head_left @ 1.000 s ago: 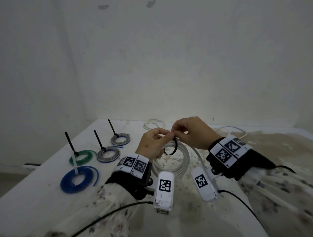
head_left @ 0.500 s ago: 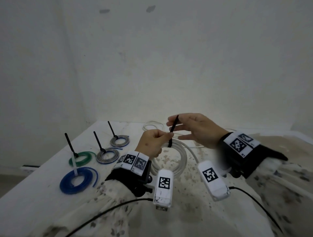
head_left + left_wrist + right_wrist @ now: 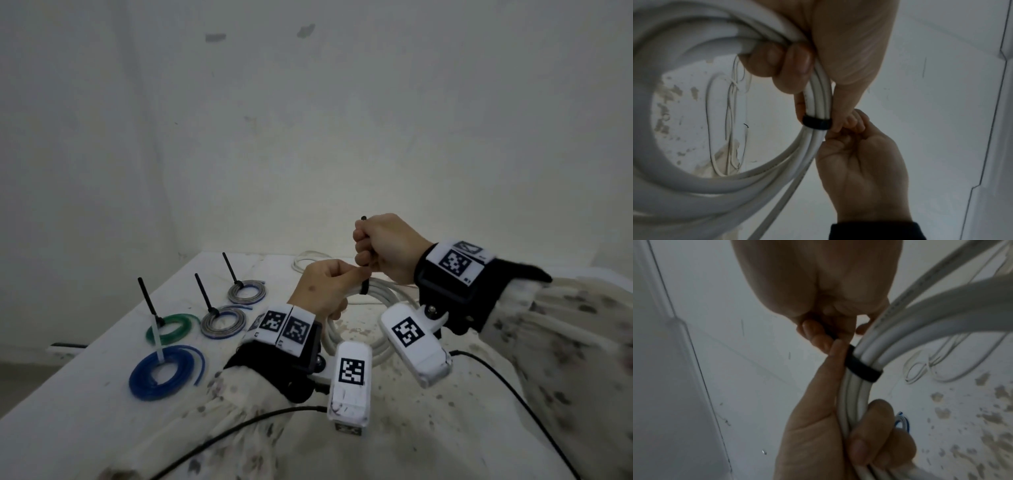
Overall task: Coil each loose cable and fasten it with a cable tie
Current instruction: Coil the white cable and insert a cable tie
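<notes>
My left hand (image 3: 327,284) grips a coil of thick white cable (image 3: 383,301) above the table, fingers curled round its strands (image 3: 818,91). A black cable tie (image 3: 817,123) sits snug round the bundle (image 3: 861,368), right at my left thumb tip. My right hand (image 3: 380,246) is a fist round the tie's free tail, whose black tip (image 3: 363,218) sticks out above the fist. In the right wrist view the right fingertips (image 3: 818,335) pinch the strap just beside the coil.
Several tied coils lie at the left: blue (image 3: 164,371), green (image 3: 169,329), and two grey ones (image 3: 222,320) (image 3: 247,293), with tie tails standing up. A thin loose white cable (image 3: 310,258) lies at the table's far side. The wall stands close behind.
The tie's open loop has closed tight round the white coil. My right hand went from a fingertip pinch to a fist on the tail and rose up and to the right.
</notes>
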